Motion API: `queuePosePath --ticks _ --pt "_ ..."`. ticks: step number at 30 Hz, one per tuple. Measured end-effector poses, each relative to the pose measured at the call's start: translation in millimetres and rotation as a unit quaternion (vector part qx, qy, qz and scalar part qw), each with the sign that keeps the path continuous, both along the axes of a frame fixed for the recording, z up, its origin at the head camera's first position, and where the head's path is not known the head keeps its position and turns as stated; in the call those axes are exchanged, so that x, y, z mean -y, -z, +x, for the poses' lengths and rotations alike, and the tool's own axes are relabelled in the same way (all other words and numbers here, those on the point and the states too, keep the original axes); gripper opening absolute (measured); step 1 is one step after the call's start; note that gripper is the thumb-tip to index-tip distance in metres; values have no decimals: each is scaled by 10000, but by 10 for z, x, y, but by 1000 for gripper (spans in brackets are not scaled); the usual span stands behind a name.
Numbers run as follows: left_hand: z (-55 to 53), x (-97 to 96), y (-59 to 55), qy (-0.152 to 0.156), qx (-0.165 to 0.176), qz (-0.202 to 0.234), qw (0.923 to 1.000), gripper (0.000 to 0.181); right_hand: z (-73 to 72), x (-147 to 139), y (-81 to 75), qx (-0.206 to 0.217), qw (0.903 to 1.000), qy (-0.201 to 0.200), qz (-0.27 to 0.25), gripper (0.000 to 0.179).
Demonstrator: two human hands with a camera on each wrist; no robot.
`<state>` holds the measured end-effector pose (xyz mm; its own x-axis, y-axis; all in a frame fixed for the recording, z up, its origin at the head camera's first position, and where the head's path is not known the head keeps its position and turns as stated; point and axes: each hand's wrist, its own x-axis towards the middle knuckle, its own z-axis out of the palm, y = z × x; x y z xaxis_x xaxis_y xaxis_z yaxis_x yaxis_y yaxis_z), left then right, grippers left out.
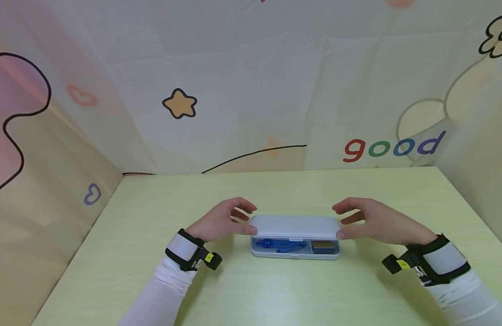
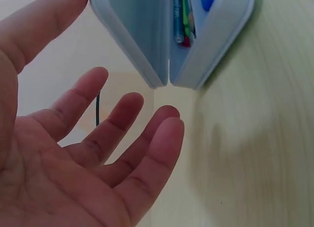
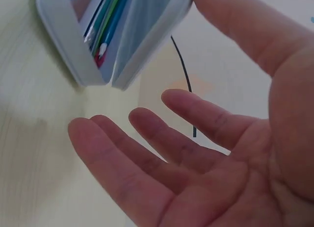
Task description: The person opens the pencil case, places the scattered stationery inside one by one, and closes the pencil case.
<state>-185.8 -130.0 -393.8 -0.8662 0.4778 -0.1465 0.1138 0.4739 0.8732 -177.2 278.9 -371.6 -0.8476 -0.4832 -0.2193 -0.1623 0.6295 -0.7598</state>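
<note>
A pale blue pencil case (image 1: pixel 295 258) lies on the table with its lid (image 1: pixel 296 226) tilted partway up on the far-side hinge. My left hand (image 1: pixel 223 221) is at the lid's left end, thumb tip right at its front corner, the other fingers spread loosely behind. Mirroring it, my right hand (image 1: pixel 376 221) has its thumb tip at the right front corner and its fingers relaxed in the air. Inside show blue drawing tools (image 1: pixel 281 245) and, in the right compartment, a brown-and-blue block (image 1: pixel 323 247). In the right wrist view, slim pens and pencils (image 3: pixel 109 28) lie deeper in the case.
The light wooden table (image 1: pixel 292 294) stretches around the case. A printed cloth backdrop (image 1: pixel 251 99) hangs behind it and along both sides. Each wrist wears a strapped camera, the left one (image 1: pixel 212 260) and the right one (image 1: pixel 393 263), standing off toward the table.
</note>
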Motion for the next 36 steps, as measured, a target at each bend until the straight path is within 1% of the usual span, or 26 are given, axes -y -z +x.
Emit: queuePosePath --ticks 5,8,11,16,23,28,36 --pt "23 -21 49 117 -19 -261 9996 73 46 50 20 -88 9996 -155 214 87" --pt "50 -36 63 142 -3 -452 9989 78 56 76 39 -50 9992 -237 308 92" --pt "72 -53 72 177 -21 -663 9976 82 52 88 70 -117 9984 -318 449 95" --pt "102 -85 57 234 -89 -927 9954 84 51 123 120 -308 9966 -433 626 95" --pt "117 -130 58 386 -276 -1099 9928 85 68 181 145 -496 9947 -480 769 90" --pt "127 -156 63 388 -353 -1238 9909 85 65 208 168 -655 9932 -521 814 88" --pt "137 -159 59 408 -423 -1234 9906 84 83 247 163 -606 9940 -404 819 88"
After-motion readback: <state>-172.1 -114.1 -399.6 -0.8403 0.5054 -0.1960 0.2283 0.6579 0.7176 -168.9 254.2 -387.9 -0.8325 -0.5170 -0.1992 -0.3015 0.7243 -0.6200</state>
